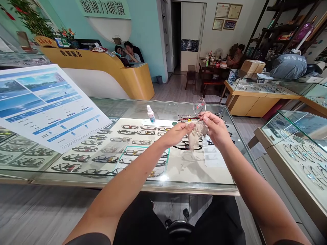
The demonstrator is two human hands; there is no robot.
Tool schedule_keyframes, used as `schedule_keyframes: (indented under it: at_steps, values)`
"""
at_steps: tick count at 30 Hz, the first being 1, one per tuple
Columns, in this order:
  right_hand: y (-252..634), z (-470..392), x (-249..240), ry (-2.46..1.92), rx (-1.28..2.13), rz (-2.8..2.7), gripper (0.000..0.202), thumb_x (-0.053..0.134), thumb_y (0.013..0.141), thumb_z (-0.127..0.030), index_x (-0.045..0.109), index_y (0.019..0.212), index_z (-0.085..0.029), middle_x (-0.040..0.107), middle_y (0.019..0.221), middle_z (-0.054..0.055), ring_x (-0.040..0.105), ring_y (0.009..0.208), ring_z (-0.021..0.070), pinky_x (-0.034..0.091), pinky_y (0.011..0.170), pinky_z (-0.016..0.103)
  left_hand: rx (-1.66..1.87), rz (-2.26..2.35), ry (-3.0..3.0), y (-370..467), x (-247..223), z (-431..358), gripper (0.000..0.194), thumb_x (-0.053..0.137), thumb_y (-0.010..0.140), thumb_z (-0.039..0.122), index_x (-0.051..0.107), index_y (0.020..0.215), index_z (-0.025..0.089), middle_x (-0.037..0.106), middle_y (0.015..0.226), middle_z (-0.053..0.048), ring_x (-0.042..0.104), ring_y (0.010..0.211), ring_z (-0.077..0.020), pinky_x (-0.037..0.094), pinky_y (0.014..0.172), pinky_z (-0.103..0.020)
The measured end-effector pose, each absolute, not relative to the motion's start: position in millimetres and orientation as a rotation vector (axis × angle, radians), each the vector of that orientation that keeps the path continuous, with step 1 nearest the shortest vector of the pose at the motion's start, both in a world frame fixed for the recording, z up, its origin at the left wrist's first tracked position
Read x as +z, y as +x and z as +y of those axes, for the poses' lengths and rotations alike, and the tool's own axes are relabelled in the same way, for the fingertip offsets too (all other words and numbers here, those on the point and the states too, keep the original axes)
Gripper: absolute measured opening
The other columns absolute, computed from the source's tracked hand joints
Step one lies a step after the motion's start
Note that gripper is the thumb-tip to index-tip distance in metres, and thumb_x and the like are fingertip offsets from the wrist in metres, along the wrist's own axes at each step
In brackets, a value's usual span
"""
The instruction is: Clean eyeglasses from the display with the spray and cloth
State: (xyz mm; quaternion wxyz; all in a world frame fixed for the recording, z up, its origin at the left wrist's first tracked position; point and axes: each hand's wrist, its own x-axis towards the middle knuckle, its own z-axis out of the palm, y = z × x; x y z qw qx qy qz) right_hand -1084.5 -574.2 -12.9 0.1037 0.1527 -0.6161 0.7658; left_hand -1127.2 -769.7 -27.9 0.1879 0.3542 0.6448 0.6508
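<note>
Both hands are raised over the glass display counter [184, 173]. My left hand [178, 133] is closed on a pale cloth [193, 139], which hangs down from its fingertips. My right hand [217, 127] pinches a thin-framed pair of glasses [199, 107]; one round lens stands up above the fingers, with a small red mark on it. The other lens is partly hidden by the cloth and fingers. A white spray bottle [151, 114] stands on the counter to the left of the hands. Rows of eyeglass frames [105, 159] lie under the glass.
A large printed sheet [51, 105] covers the counter's left part. More display cases [301, 146] stand at the right. Beyond are a yellow reception desk [102, 66], a dark table [214, 69] and a cardboard box [251, 68]. Several people are in the background.
</note>
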Motion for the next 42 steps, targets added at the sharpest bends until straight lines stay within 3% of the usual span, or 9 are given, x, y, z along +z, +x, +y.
schedule_keyframes:
  at_steps: [6,10,16,23,30,37,42]
  values:
    - [-1084,-570,-10,0.426,2.252,-1.815,0.039,0.089,0.083,-0.061,0.072,0.082,-0.026,0.063,0.114,0.006,0.058,0.118,0.0278,0.048,0.103,0.038,1.669,1.850,1.111,-1127,-20,-775,0.074,0.058,0.095,0.084,0.077,0.081,0.014,0.081,0.088,-0.012,0.071,0.085,-0.0228,0.053,0.089,-0.034]
    - [-1085,-566,-9,0.389,2.257,-1.799,0.040,0.090,0.082,-0.063,0.072,0.087,-0.027,0.065,0.118,0.007,0.060,0.120,0.0293,0.051,0.100,0.039,1.640,1.857,1.142,-1126,-18,-776,0.071,0.059,0.095,0.083,0.077,0.088,0.015,0.080,0.091,-0.011,0.072,0.092,-0.0248,0.054,0.092,-0.036]
    - [-1084,-573,-15,0.524,2.233,-1.868,0.031,0.086,0.090,-0.056,0.074,0.088,-0.028,0.067,0.114,0.005,0.062,0.111,0.0243,0.051,0.099,0.035,1.771,1.911,1.065,-1124,-23,-771,0.072,0.060,0.094,0.084,0.071,0.076,0.015,0.074,0.079,-0.008,0.065,0.076,-0.0191,0.052,0.079,-0.032]
    - [-1083,-585,-23,0.431,2.409,-1.843,0.040,0.089,0.085,-0.062,0.071,0.096,-0.028,0.073,0.114,0.004,0.066,0.102,0.0220,0.055,0.087,0.033,1.973,1.820,0.922,-1120,-37,-760,0.070,0.062,0.095,0.081,0.068,0.070,0.016,0.071,0.064,-0.008,0.062,0.061,-0.0162,0.047,0.061,-0.028]
    - [-1087,-586,-28,0.475,2.453,-1.811,0.037,0.090,0.085,-0.060,0.074,0.096,-0.028,0.077,0.117,0.003,0.069,0.109,0.0224,0.055,0.098,0.035,2.101,1.797,0.797,-1122,-39,-757,0.064,0.081,0.082,0.078,0.069,0.079,0.015,0.069,0.073,-0.002,0.059,0.066,-0.0124,0.046,0.064,-0.024]
    - [-1087,-586,-26,0.425,2.493,-1.798,0.038,0.090,0.084,-0.061,0.078,0.093,-0.026,0.079,0.125,0.005,0.071,0.116,0.0252,0.055,0.101,0.036,2.030,1.772,0.772,-1121,-34,-761,0.055,0.093,0.077,0.062,0.071,0.096,0.015,0.066,0.078,-0.001,0.058,0.068,-0.0118,0.044,0.064,-0.024]
    - [-1087,-585,-24,0.348,2.598,-1.716,0.042,0.094,0.079,-0.060,0.079,0.097,-0.025,0.080,0.120,0.006,0.071,0.102,0.0235,0.057,0.087,0.034,1.994,1.716,0.829,-1120,-30,-762,0.060,0.099,0.071,0.053,0.069,0.105,0.014,0.064,0.081,-0.001,0.056,0.069,-0.0111,0.042,0.063,-0.023]
